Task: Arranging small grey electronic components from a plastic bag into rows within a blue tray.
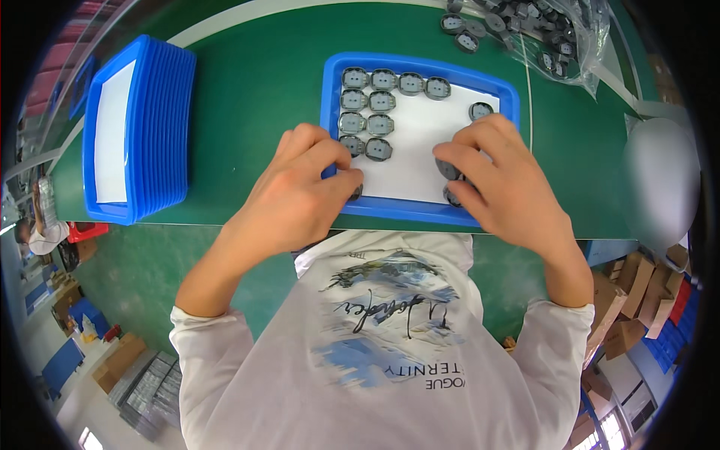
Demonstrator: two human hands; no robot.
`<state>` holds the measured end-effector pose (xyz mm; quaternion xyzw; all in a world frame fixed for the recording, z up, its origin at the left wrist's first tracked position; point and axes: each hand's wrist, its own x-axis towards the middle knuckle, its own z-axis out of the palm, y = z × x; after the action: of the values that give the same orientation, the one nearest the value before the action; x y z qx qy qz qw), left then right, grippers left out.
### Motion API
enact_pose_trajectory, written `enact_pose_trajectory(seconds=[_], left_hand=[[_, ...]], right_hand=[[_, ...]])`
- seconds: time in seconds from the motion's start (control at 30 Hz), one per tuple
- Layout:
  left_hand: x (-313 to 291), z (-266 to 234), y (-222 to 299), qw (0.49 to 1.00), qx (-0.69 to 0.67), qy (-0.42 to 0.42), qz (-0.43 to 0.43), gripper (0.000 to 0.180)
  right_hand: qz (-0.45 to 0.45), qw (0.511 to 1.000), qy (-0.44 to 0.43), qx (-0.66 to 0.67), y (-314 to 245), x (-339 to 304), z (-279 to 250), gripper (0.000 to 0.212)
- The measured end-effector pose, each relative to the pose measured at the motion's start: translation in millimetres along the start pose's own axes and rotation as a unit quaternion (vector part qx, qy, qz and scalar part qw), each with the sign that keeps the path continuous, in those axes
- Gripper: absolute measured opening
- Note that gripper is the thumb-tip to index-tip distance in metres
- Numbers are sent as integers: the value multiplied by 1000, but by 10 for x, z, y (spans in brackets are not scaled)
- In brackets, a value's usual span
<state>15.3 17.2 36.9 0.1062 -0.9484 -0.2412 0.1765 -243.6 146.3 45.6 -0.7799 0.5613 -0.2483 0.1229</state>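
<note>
A blue tray (420, 61) lined with white paper holds several small rounded grey plastic parts (383, 79). They stand in a row along its far side and in two columns down its left side. My left hand (304, 187) reaches over the tray's near left corner, thumb and fingers closed on a grey part (357, 193) that is mostly hidden. My right hand (506, 176) bends over the near right part of the tray, its fingers closed around a dark grey part (448, 169). Below the thumb another part (451, 197) shows partly. One more part (480, 111) lies just beyond the right knuckles.
A stack of blue trays (161, 127) stands on the green table (255, 90) at the left, white paper in the top one. At the far right lies a clear plastic bag (592, 45) of grey parts, with loose parts (466, 41) beside it. Cardboard boxes (630, 292) sit below right.
</note>
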Motion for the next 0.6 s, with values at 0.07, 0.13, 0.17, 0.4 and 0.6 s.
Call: enact_pose_trajectory(seconds=[0.07, 0.13, 0.17, 0.4, 0.6], left_hand=[[-40, 49, -51, 999, 47, 20, -10, 23], [-41, 76, -69, 998, 48, 37, -10, 22], [-48, 82, -71, 997, 47, 53, -8, 22], [-37, 27, -80, 1000, 0, 27, 8, 18], [-13, 66, -142, 998, 26, 38, 48, 16]], right_hand=[[5, 999, -24, 28, -126, 58, 90, 36], [-15, 997, -71, 22, -215, 194, 180, 33], [-34, 993, -116, 14, -234, 242, 215, 30], [-20, 973, -193, 124, -85, 328, 271, 32], [-84, 987, -68, 114, -84, 309, 445, 23]])
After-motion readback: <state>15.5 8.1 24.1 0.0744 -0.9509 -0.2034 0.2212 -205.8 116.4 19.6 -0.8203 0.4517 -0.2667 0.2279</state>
